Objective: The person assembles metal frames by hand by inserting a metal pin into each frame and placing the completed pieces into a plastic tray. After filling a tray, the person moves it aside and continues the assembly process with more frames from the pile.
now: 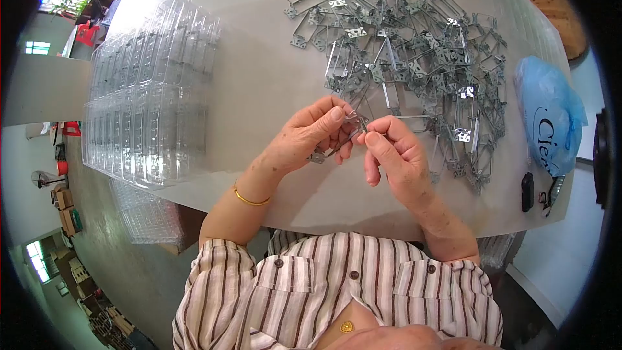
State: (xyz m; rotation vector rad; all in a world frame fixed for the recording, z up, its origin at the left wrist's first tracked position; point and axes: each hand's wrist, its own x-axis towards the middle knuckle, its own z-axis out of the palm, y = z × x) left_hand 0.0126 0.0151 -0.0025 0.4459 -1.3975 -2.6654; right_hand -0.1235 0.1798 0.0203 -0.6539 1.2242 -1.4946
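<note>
Between my two hands, close over the near side of the table, is a small metal bracket [317, 157] like those in the heap. My left hand [319, 128] is closed round it, thumb on top, with one plate end showing below the fingers. The thumb and forefinger of my right hand [394, 151] pinch a thin metal part [363, 127] at the bracket's other side. Just beyond my hands lies a large heap of loose metal brackets [414, 58], thin arms with punched plates at their ends.
Stacked clear plastic trays [149, 104] stand on the table [259, 39] at the left, with more clear trays [146, 217] below the edge. At the right lie a blue plastic bag [551, 113] and a small black object [527, 192]. Shelves and boxes line the far left.
</note>
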